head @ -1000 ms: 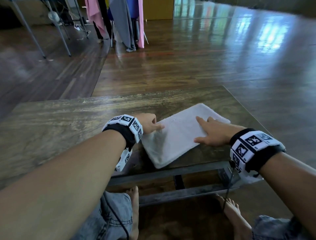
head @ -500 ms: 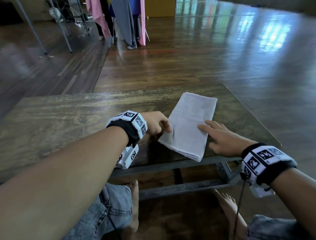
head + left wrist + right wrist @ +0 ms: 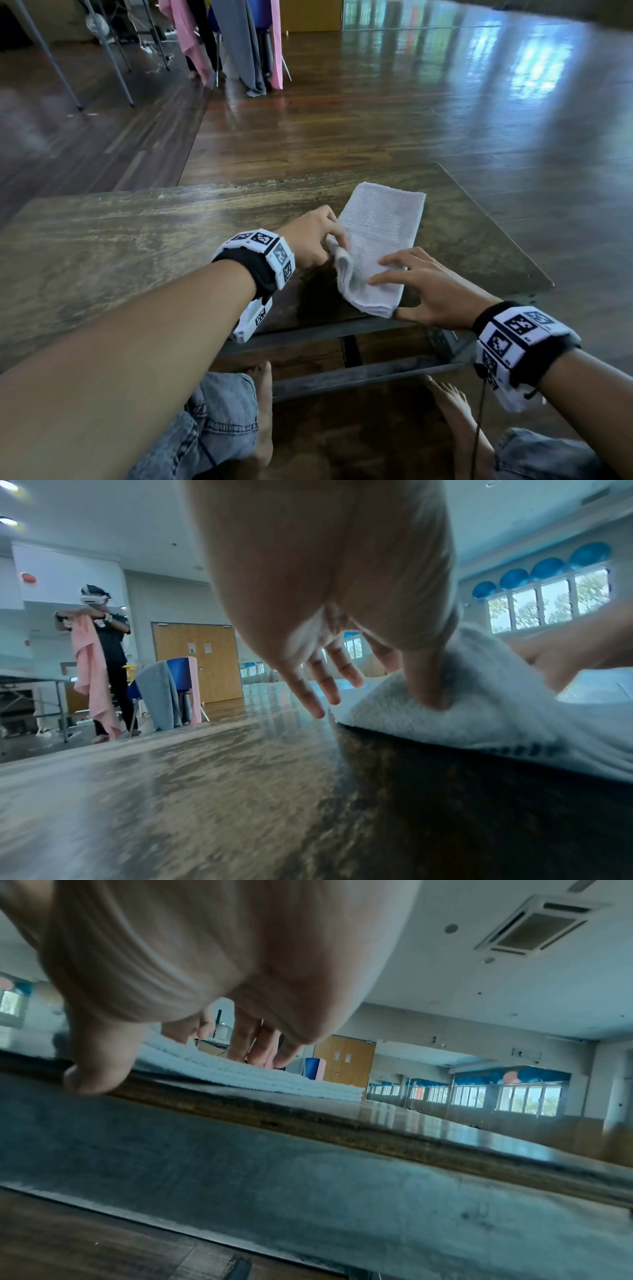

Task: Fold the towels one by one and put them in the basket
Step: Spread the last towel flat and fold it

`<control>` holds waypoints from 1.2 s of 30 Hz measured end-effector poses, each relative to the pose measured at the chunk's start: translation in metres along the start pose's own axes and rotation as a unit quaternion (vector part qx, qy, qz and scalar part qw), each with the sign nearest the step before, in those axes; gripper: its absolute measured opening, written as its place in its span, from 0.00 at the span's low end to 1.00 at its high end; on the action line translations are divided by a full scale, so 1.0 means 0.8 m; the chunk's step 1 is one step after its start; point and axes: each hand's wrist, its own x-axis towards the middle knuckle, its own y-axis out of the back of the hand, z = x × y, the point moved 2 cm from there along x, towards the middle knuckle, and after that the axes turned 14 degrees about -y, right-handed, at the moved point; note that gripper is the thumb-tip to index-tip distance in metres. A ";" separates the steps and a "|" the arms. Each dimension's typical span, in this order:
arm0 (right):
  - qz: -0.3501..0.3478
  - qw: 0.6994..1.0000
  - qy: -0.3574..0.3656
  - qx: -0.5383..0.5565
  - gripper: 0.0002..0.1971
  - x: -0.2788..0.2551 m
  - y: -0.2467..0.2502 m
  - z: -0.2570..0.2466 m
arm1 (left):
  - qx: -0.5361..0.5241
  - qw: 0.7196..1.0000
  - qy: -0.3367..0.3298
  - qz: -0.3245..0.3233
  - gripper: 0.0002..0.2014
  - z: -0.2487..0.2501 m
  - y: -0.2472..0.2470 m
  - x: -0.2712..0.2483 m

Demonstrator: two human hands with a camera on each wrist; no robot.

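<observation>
A white towel (image 3: 382,233), folded into a narrow strip, lies on the right part of the wooden table (image 3: 137,246), one end near the front edge. My left hand (image 3: 337,241) pinches the towel's left long edge and lifts it a little. In the left wrist view the thumb presses into the raised towel (image 3: 486,710). My right hand (image 3: 388,274) rests with straight fingers on the towel's near end, its thumb on the table beside it. The right wrist view shows the layered towel (image 3: 260,1080) under those fingers. No basket is in view.
The table's front edge and metal frame (image 3: 342,373) are just below my hands, with my knees and bare feet underneath. Pink and grey cloths (image 3: 239,44) hang on a rack across the wooden floor. A person (image 3: 103,647) wearing a headset holds a pink cloth there.
The towel went from a wide rectangle to a narrow strip turned lengthwise away from me. My left hand now pinches its left edge, and my right hand has moved onto its near end.
</observation>
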 end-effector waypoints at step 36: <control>-0.014 0.897 -0.356 0.261 0.10 0.138 0.023 0.031 | -0.093 0.954 0.259 0.117 0.15 -0.076 -0.003 0.046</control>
